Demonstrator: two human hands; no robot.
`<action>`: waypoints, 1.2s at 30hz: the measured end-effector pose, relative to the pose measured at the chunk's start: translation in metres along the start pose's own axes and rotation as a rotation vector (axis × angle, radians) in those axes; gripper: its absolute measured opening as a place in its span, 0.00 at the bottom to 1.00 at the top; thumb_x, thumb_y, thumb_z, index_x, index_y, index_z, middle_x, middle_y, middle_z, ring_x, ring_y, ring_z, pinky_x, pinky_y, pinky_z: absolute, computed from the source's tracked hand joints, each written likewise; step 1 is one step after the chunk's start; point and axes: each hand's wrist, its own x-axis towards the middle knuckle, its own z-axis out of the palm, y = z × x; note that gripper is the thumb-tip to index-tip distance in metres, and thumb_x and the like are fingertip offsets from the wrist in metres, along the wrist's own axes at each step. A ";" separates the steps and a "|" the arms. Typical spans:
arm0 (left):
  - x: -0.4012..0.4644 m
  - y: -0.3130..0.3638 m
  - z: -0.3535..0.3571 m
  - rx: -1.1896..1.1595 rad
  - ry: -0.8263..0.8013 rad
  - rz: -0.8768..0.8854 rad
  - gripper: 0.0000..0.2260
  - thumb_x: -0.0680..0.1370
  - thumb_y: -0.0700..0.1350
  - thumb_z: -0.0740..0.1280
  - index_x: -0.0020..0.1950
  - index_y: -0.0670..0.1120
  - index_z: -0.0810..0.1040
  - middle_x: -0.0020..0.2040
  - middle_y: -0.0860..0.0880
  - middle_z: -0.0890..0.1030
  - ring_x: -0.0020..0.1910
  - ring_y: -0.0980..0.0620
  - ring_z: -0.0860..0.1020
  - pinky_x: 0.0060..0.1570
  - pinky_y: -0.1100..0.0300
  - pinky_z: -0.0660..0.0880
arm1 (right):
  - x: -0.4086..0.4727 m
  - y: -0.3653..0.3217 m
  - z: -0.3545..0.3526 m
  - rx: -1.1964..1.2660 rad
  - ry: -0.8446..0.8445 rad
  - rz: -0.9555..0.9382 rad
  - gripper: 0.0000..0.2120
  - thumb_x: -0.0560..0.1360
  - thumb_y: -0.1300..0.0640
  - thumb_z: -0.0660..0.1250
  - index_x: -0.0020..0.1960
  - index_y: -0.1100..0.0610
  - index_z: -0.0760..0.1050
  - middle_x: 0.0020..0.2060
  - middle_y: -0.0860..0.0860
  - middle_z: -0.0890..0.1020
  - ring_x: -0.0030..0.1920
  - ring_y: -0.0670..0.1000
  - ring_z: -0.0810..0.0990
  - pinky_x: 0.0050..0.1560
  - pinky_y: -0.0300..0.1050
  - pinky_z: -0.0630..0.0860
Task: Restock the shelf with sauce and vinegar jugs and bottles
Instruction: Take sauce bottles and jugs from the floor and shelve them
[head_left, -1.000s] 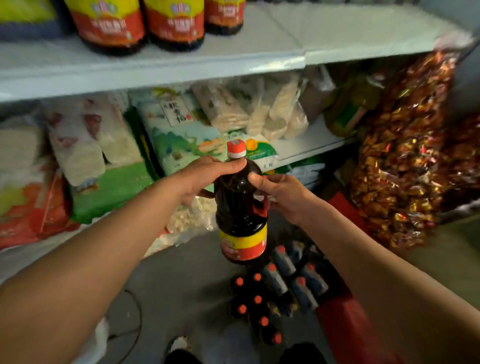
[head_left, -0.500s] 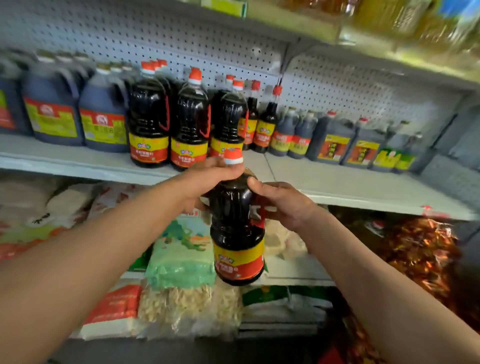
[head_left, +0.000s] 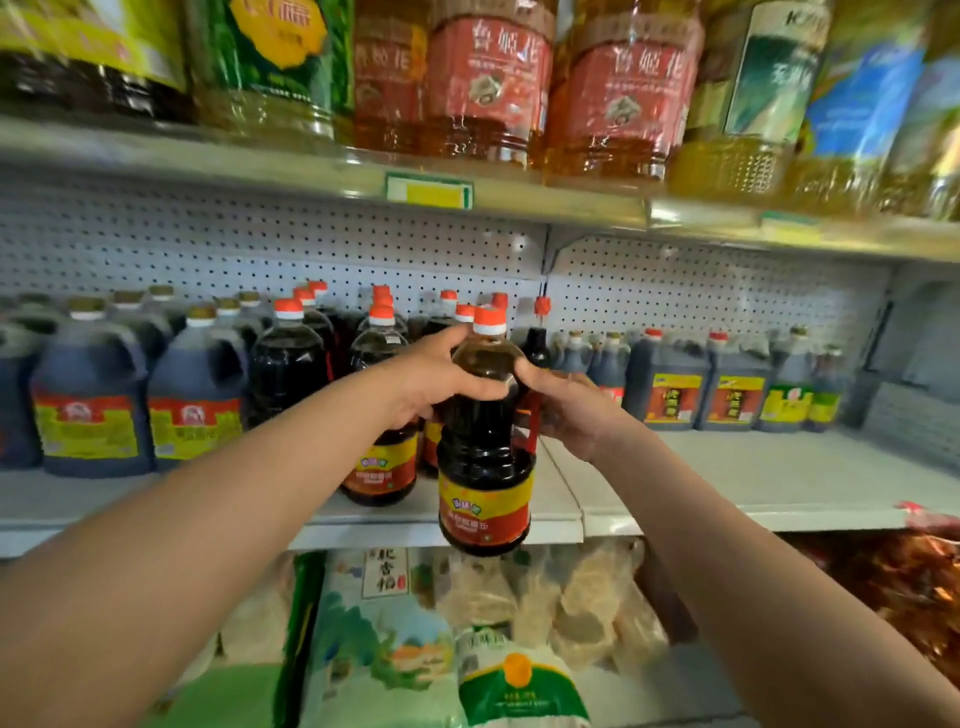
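head view: your left hand (head_left: 441, 374) grips the bottle (head_left: 485, 452) at its shoulder, your right hand (head_left: 566, 410) curls round its handle side. it hangs upright before the shelf (head_left: 753, 483) edge. next, carry it into the gap beside the shelved bottles (head_left: 382, 415).

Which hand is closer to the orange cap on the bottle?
Left. The left hand grips the bottle's shoulder just below the orange cap; the right hand holds lower, by the handle.
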 end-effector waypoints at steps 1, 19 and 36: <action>0.009 -0.004 0.000 0.000 0.009 0.004 0.39 0.66 0.48 0.81 0.72 0.63 0.68 0.65 0.53 0.78 0.64 0.45 0.75 0.60 0.39 0.73 | 0.008 0.006 -0.003 -0.001 -0.001 -0.010 0.31 0.67 0.41 0.77 0.62 0.60 0.80 0.55 0.56 0.86 0.58 0.55 0.84 0.59 0.49 0.78; 0.084 -0.024 0.004 0.303 0.138 0.048 0.41 0.69 0.48 0.79 0.78 0.55 0.62 0.71 0.51 0.74 0.70 0.47 0.72 0.68 0.51 0.69 | 0.071 0.075 -0.013 -0.058 0.059 -0.129 0.17 0.71 0.40 0.74 0.56 0.45 0.80 0.52 0.47 0.85 0.58 0.51 0.82 0.55 0.47 0.80; 0.081 -0.016 0.016 0.718 0.224 0.101 0.57 0.61 0.50 0.84 0.77 0.59 0.48 0.72 0.43 0.70 0.70 0.40 0.70 0.66 0.41 0.71 | 0.065 0.135 -0.019 -0.388 -0.070 -0.136 0.47 0.66 0.57 0.82 0.71 0.41 0.54 0.60 0.33 0.74 0.57 0.29 0.74 0.50 0.28 0.73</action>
